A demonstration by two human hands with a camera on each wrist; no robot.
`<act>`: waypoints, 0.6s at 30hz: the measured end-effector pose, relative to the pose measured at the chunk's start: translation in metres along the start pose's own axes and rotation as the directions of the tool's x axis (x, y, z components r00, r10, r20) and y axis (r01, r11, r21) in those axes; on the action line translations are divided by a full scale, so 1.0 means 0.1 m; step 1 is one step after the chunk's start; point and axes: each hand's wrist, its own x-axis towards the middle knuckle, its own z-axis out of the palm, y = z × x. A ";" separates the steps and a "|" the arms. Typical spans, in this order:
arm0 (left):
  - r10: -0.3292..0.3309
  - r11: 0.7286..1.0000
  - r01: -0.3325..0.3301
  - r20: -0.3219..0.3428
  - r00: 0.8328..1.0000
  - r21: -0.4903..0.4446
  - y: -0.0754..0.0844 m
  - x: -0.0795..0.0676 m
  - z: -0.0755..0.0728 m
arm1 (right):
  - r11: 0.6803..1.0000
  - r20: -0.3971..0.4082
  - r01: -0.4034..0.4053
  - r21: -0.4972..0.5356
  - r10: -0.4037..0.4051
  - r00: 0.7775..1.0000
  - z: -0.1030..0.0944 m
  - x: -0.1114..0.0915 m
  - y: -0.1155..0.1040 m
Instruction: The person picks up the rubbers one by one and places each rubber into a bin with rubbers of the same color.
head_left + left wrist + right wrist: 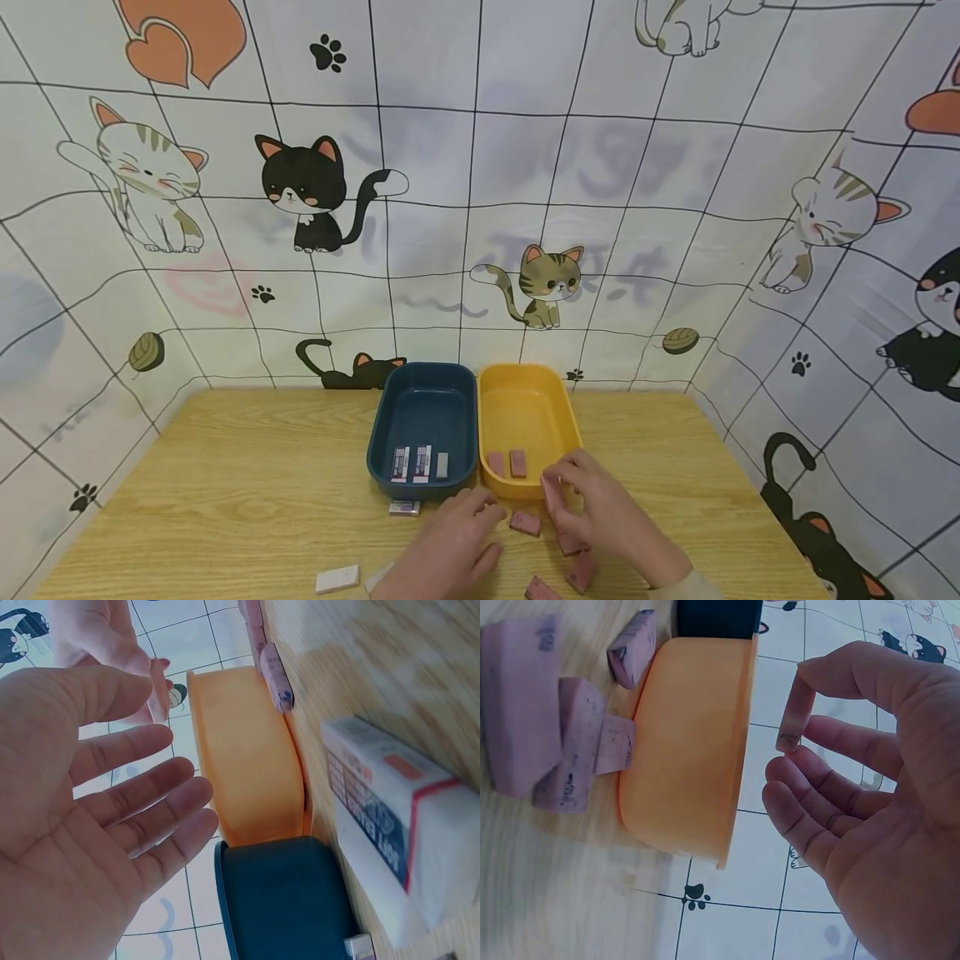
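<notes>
Pink block (pixel 796 712) in right grip (pixel 604 510)

Pink blocks (pixel 526 523) smudged with dark marks, a bright yellow tray (pixel 527 408), a deep blue tray (pixel 429 408), and look, a white block (pixel 375 817) with navy-and-red print; pale wood grain on the worktop (pixel 262 467), black grid and cartoon cats on the white backdrop (pixel 431 158)

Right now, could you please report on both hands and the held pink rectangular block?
Right hand pinching pink block near yellow plastic tub. Left hand empty. No obstruction visible between block and tub.
</notes>
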 end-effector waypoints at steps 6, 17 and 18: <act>0.031 0.999 -0.031 -0.038 0.999 0.023 0.02 0.01 0.03 | 1.000 -0.007 -0.023 -0.017 0.023 1.000 -0.01 0.12 0.04; 0.043 0.999 -0.042 -0.054 0.998 0.019 0.03 0.04 0.07 | 0.994 0.033 -0.089 -0.065 0.092 0.995 -0.01 0.37 0.09; 0.045 0.999 -0.044 -0.056 0.997 0.019 0.03 0.04 0.07 | 0.993 0.040 -0.099 -0.069 0.102 0.994 0.00 0.38 0.11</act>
